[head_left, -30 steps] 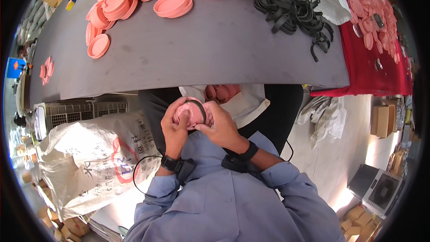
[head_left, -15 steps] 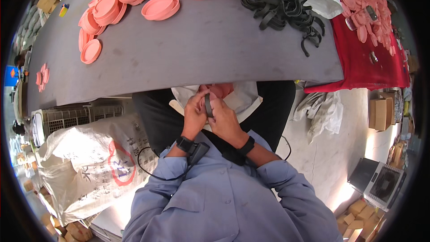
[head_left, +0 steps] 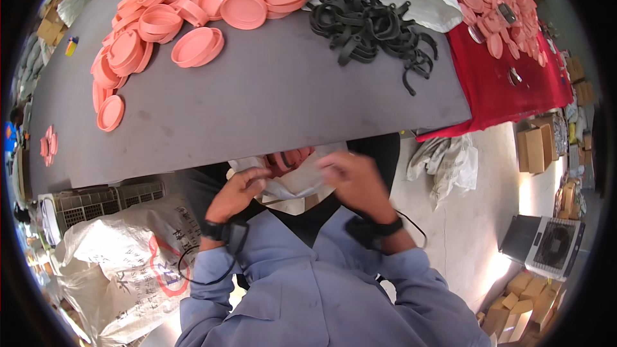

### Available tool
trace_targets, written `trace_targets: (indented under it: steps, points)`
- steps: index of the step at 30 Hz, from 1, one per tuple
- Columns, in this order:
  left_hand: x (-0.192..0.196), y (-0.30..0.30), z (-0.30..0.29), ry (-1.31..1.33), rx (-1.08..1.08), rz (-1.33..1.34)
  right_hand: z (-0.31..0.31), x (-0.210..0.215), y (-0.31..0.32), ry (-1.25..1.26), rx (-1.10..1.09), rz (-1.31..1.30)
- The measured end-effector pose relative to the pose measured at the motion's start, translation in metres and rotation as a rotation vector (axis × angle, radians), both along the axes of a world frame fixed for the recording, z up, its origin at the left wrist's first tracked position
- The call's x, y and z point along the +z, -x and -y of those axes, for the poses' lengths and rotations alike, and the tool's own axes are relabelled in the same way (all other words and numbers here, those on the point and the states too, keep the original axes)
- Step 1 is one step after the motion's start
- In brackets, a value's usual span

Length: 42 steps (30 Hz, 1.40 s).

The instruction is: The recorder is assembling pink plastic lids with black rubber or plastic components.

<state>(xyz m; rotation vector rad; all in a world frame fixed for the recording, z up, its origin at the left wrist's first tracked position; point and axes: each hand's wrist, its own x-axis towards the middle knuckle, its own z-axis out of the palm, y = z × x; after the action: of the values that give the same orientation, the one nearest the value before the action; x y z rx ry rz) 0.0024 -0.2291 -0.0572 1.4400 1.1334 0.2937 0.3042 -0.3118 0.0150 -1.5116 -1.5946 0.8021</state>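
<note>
Head view: white bag [head_left: 292, 183] holds pink lids [head_left: 289, 157]; both hands at its rim.

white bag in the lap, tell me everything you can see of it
The white crinkled plastic bag lies open in the person's lap, just below the near edge of the grey table. It looks thin and soft, with a rumpled rim. Pink round lids show inside its mouth. The left hand grips its left edge; the right hand is at its right edge, blurred.
</note>
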Motion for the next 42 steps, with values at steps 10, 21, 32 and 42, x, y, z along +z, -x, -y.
trace_targets:
  steps: [10,21,32,42]
  points:
    - [0.086,0.011,-0.191,-0.699,0.576,-0.112,-0.094,0.005,-0.152,-0.214,-0.725,0.713]
    - [0.089,-0.012,-0.211,-1.077,0.289,-0.374,-0.095,0.043,-0.020,-0.128,-0.329,0.102]
    - [0.091,0.015,-0.178,-0.783,0.493,0.133,-0.114,0.049,0.046,0.021,-0.187,-0.339]
    - [0.110,-0.012,-0.143,-1.017,0.204,0.068,-0.148,0.048,0.087,-0.219,0.057,-0.156]
